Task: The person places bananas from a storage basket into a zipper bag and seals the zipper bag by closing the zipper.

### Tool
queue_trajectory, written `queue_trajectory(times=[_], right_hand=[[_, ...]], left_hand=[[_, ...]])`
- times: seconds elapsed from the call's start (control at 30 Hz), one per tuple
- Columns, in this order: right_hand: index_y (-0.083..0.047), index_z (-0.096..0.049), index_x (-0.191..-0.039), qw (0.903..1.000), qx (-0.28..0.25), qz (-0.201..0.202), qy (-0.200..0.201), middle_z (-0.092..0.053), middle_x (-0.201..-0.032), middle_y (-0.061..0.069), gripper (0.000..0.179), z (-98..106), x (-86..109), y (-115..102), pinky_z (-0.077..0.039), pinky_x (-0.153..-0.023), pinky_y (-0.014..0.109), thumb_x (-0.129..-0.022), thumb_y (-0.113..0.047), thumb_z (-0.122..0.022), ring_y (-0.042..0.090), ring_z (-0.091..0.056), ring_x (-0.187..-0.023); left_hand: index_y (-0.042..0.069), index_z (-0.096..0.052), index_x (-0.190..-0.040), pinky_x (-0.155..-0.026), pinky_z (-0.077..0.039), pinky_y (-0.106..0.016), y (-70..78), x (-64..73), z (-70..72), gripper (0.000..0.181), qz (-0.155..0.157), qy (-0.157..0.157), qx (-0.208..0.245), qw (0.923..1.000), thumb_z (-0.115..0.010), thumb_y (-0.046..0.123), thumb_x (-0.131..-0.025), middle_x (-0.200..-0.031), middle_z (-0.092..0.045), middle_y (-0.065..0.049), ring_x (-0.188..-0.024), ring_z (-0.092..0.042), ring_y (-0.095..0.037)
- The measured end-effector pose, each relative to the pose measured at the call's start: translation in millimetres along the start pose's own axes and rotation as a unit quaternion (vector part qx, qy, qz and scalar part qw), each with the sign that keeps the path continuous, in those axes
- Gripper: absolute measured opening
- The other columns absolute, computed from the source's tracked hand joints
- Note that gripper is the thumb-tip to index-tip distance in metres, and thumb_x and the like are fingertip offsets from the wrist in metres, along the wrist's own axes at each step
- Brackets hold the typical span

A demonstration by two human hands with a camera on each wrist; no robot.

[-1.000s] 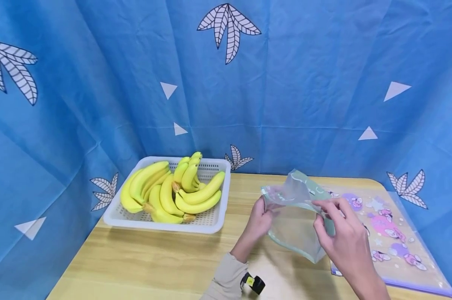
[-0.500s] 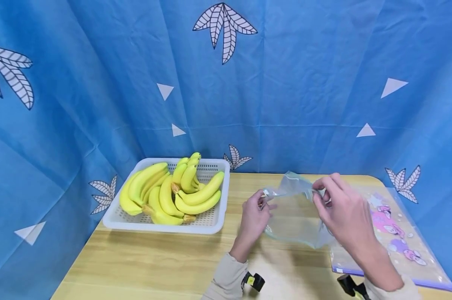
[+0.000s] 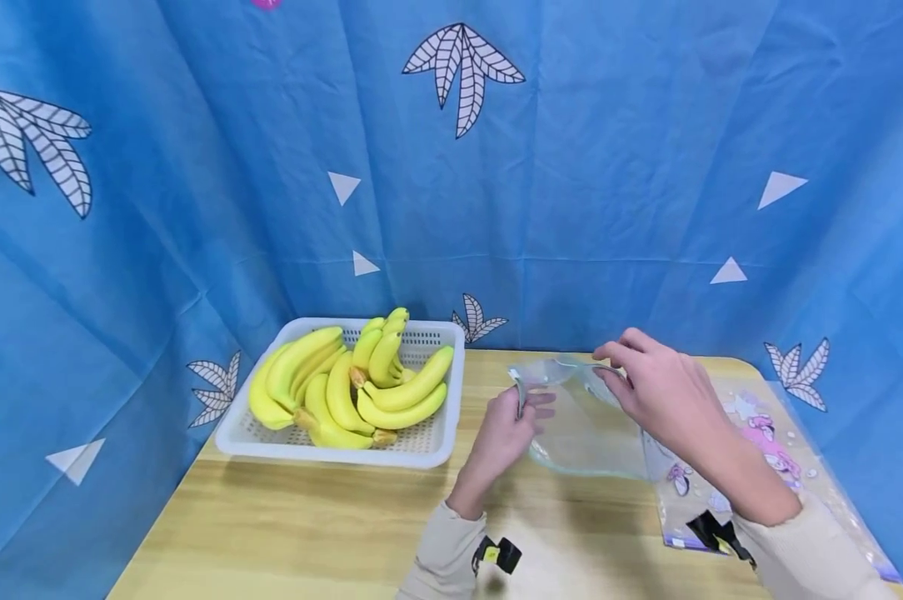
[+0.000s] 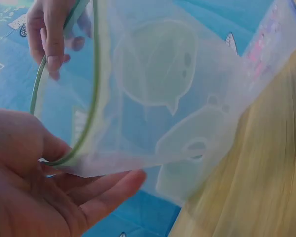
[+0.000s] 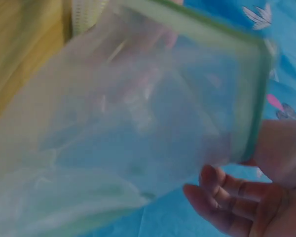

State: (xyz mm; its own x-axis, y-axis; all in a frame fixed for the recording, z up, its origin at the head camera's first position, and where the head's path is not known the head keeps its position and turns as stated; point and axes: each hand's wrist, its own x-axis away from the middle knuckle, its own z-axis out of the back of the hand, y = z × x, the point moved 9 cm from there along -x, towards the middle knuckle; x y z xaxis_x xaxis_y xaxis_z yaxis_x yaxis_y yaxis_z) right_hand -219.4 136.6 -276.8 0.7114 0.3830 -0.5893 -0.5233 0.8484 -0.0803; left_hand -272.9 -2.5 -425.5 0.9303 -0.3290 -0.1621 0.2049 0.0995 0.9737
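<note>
A translucent zip bag (image 3: pixel 586 437) with green edging is held above the table, its mouth spread apart. Pale green printed shapes show on the bag's side (image 4: pixel 155 64) in the left wrist view. My left hand (image 3: pixel 504 429) pinches one end of the rim between thumb and fingers, with the other fingers stretched along the bag. At the opposite end, my right hand (image 3: pixel 665 392) grips the rim, its thumb partly hidden behind the green edge in the right wrist view. I see nothing inside the bag.
Several yellow bananas (image 3: pixel 406 408) lie in a white perforated basket (image 3: pixel 451 392) at the left of the wooden table (image 3: pixel 309 517). Under my right forearm lies a flat clear bag (image 3: pixel 680 508) with pink and purple prints. A blue curtain (image 3: pixel 609 167) hangs behind.
My right hand has risen and shifted slightly left, still holding the rim. The bag's mouth has been spread wider, and its bottom edge has lifted. The left hand has stayed nearly in place.
</note>
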Motion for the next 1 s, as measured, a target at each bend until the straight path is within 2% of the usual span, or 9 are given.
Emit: queue_trajectory(times=[0.1, 0.17, 0.33, 0.4, 0.47, 0.57, 0.63, 0.83, 1.0], right_hand=[[-0.012, -0.080, -0.096, 0.9987, 0.001, 0.014, -0.049, -0.061, -0.083, -0.002, 0.009, -10, -7.4, -1, -0.037, -0.043, 0.023, -0.088, -0.011, -0.081, 0.008, -0.048, -0.055], [-0.011, -0.081, -0.095, 0.9975, 0.000, 0.015, -0.068, -0.061, -0.080, -0.003, 0.006, -13, -13.2, -1, -0.038, -0.043, 0.025, -0.089, -0.011, -0.079, 0.008, -0.050, -0.056], [-0.007, -0.081, -0.090, 0.9985, 0.010, 0.007, -0.053, -0.064, -0.077, 0.001, 0.005, -6, -25.1, 3, -0.044, -0.043, 0.032, -0.089, -0.005, -0.077, 0.017, -0.059, -0.059], [-0.005, -0.081, -0.090, 0.9991, 0.012, 0.000, -0.042, -0.066, -0.079, 0.003, 0.005, -3, -26.9, 5, -0.047, -0.044, 0.034, -0.088, -0.003, -0.077, 0.021, -0.062, -0.062], [-0.003, -0.080, -0.090, 0.9994, 0.015, -0.008, -0.031, -0.067, -0.080, 0.006, 0.005, -1, -27.3, 8, -0.050, -0.046, 0.037, -0.088, -0.002, -0.076, 0.023, -0.063, -0.064], [-0.001, -0.080, -0.090, 0.9995, 0.012, -0.021, -0.019, -0.067, -0.080, 0.008, 0.005, 1, -26.4, 12, -0.053, -0.048, 0.040, -0.088, -0.001, -0.075, 0.025, -0.064, -0.065], [-0.001, -0.080, -0.089, 0.9994, 0.009, -0.028, -0.017, -0.067, -0.080, 0.008, 0.005, 0, -25.1, 15, -0.053, -0.050, 0.040, -0.089, -0.001, -0.074, 0.024, -0.064, -0.065], [0.000, -0.079, -0.086, 0.9990, 0.003, -0.041, -0.016, -0.066, -0.078, 0.008, 0.006, -6, -20.5, 20, -0.050, -0.047, 0.037, -0.088, -0.002, -0.074, 0.021, -0.060, -0.061], [0.000, -0.078, -0.084, 0.9990, -0.006, -0.045, -0.005, -0.068, -0.079, 0.009, 0.008, -6, -22.7, 21, -0.050, -0.047, 0.037, -0.089, -0.002, -0.073, 0.021, -0.060, -0.060]], left_hand=[[-0.004, -0.057, -0.135, -0.081, -0.062, -0.029, -0.2, -0.4, 1.0, 0.040, -0.011, -0.028, -0.041, 0.9987, -0.038, -0.007, -0.100, -0.125, -0.069, -0.021, -0.107, -0.072, -0.030], [-0.006, -0.058, -0.131, -0.080, -0.062, -0.028, -1.6, -1.8, 5.5, 0.036, -0.018, -0.029, -0.067, 0.9971, -0.039, -0.008, -0.100, -0.125, -0.069, -0.021, -0.106, -0.072, -0.032], [-0.001, -0.060, -0.131, -0.076, -0.061, -0.026, -3.5, -3.0, 23.8, 0.037, -0.022, 0.015, -0.152, 0.9880, -0.046, -0.011, -0.098, -0.121, -0.071, -0.020, -0.098, -0.075, -0.028], [0.004, -0.059, -0.136, -0.074, -0.061, -0.025, -4.3, -2.8, 27.3, 0.041, -0.014, 0.021, -0.152, 0.9880, -0.047, -0.010, -0.099, -0.121, -0.072, -0.018, -0.097, -0.075, -0.026], [0.005, -0.058, -0.139, -0.073, -0.061, -0.024, -4.8, -3.1, 27.9, 0.042, -0.010, 0.020, -0.126, 0.9917, -0.048, -0.006, -0.101, -0.121, -0.072, -0.018, -0.097, -0.075, -0.025], [0.005, -0.055, -0.142, -0.082, -0.060, -0.025, -2.1, -3.5, 26.5, 0.038, -0.021, 0.012, -0.085, 0.9961, -0.048, 0.002, -0.105, -0.123, -0.071, -0.017, -0.099, -0.075, -0.024], [0.005, -0.052, -0.145, -0.089, -0.059, -0.027, 1.9, -2.3, 24.6, 0.040, -0.036, 0.003, -0.077, 0.9964, -0.051, 0.010, -0.106, -0.125, -0.070, -0.017, -0.103, -0.074, -0.025], [0.013, -0.042, -0.154, -0.100, -0.054, -0.031, 9.0, 7.2, 22.2, 0.053, -0.038, -0.022, -0.102, 0.9938, -0.050, 0.037, -0.108, -0.134, -0.067, -0.011, -0.118, -0.067, -0.024], [0.009, -0.051, -0.148, -0.100, -0.054, -0.033, 15.8, 15.5, 47.2, 0.049, -0.044, 0.001, -0.132, 0.9903, -0.049, 0.039, -0.108, -0.136, -0.065, -0.011, -0.121, -0.065, -0.023]])
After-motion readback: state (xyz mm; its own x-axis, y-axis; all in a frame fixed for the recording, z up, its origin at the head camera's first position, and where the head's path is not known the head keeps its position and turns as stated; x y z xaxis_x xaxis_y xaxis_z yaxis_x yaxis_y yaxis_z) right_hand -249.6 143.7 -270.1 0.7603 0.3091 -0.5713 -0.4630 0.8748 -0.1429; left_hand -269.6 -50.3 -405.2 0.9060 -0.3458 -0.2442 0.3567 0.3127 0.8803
